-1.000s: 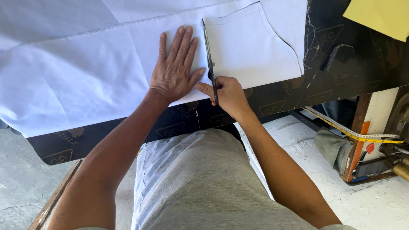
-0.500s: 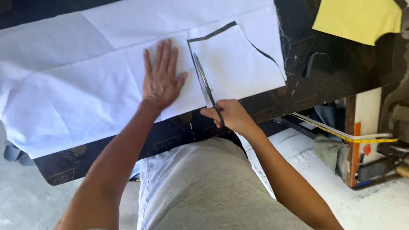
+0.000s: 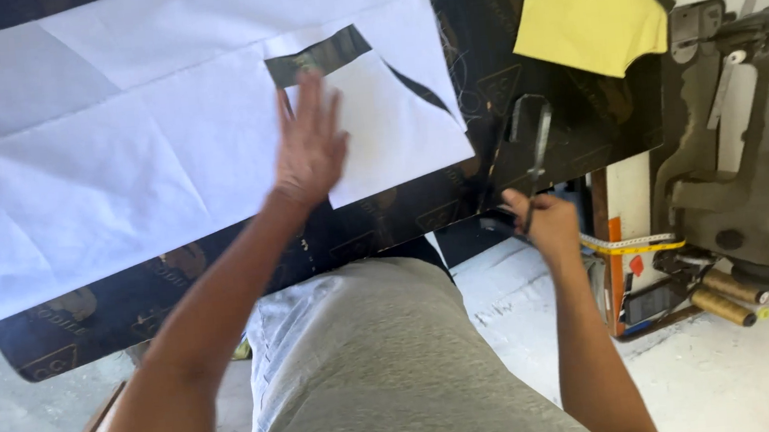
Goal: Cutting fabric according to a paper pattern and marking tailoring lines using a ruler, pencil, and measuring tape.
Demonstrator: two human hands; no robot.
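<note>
A large white sheet of fabric (image 3: 96, 150) lies spread on a dark patterned table (image 3: 521, 71). A cut-out white piece (image 3: 395, 130) sits at its right end, with dark gaps showing along its top and right edges. My left hand (image 3: 307, 144) rests flat, fingers spread, on the left edge of that cut piece. My right hand (image 3: 545, 219) is off the fabric at the table's front edge, holding a pair of dark scissors (image 3: 535, 169) with the blades pointing up and away from me.
Yellow fabric (image 3: 599, 7) with a black strap across it lies at the table's far right. A grey sewing machine (image 3: 753, 143) stands to the right, with a yellow measuring tape (image 3: 632, 244) and thread spools (image 3: 726, 296) below it. My grey shorts (image 3: 390, 366) fill the foreground.
My right hand has pulled the scissors out of the fabric and moved right, off the sheet. The cut piece has separated, with a wider gap at its top. My left hand slid right onto it.
</note>
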